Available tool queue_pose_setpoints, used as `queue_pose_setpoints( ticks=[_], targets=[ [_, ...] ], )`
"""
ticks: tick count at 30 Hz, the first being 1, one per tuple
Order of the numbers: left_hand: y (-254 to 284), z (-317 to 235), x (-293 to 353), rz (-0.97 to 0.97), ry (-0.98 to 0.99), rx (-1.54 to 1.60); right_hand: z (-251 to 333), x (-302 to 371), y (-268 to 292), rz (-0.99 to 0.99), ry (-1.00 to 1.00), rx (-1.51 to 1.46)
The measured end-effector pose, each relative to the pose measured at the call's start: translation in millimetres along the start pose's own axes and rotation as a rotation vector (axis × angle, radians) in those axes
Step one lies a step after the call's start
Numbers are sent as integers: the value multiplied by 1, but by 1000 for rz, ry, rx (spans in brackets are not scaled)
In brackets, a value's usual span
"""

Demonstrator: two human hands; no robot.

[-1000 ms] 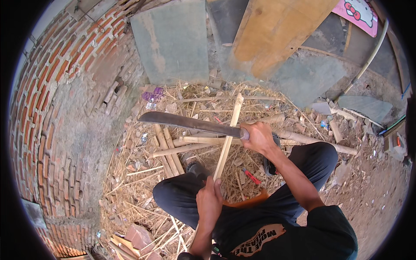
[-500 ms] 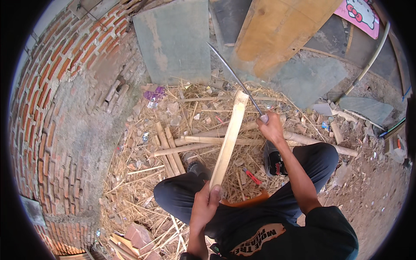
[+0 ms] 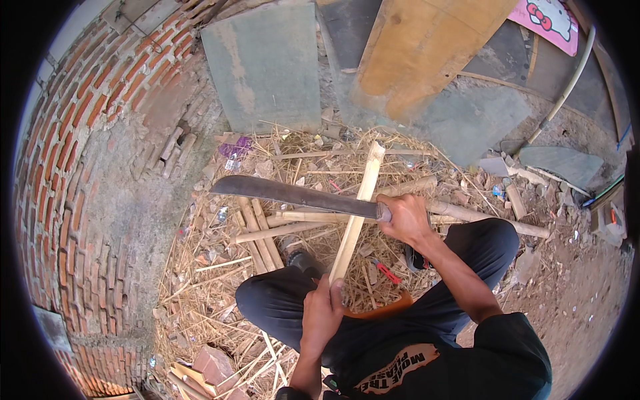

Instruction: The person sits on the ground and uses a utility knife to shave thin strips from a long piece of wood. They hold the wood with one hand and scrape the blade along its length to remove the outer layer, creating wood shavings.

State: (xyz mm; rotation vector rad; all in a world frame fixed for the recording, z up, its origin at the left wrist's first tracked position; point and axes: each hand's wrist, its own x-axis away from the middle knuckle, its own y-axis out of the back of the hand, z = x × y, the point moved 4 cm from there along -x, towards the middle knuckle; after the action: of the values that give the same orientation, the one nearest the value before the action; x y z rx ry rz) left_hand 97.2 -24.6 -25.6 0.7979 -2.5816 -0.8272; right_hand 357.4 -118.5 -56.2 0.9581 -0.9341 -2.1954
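Note:
A pale split bamboo strip (image 3: 352,237) slants up and away from my lap. My left hand (image 3: 323,313) is closed around its near end. In my right hand (image 3: 404,217) is the handle of a machete (image 3: 293,194), fingers wrapped round it. The broad dark blade points left and passes over the upper half of the strip; whether it touches the wood I cannot tell. Below the strip lie several cut bamboo pieces (image 3: 260,230) on the straw-littered ground.
An orange seat edge (image 3: 383,309) shows under me, with a red-handled tool (image 3: 388,272) just ahead of it. A brick wall (image 3: 73,200) rises on the left. Boards (image 3: 263,73) lean at the back. A bamboo pole (image 3: 487,219) runs right, past my knee.
The machete has swung down from pointing up and away to lying nearly level across the bamboo strip, blade to the left. The strip is tilted slightly more to the right.

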Motion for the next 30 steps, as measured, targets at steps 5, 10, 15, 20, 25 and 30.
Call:
queue_pose_setpoints(
  ticks=[5,10,15,20,25,30],
  targets=[
    [5,-6,8,-10,-18,-23,-17,-20,-2,-62,16,-2],
    [8,6,22,-12,19,-41,-33,-36,1,-135,-56,-20],
    [2,8,14,-32,11,-72,-12,-13,-16,12,22,6],
    [2,20,16,-52,-75,-132,-50,-23,-17,12,-174,11],
    [11,35,14,16,73,-65,-34,-26,-20,19,-202,60],
    [10,25,1,-118,-100,-70,2,3,-30,46,18,35]
  ],
)
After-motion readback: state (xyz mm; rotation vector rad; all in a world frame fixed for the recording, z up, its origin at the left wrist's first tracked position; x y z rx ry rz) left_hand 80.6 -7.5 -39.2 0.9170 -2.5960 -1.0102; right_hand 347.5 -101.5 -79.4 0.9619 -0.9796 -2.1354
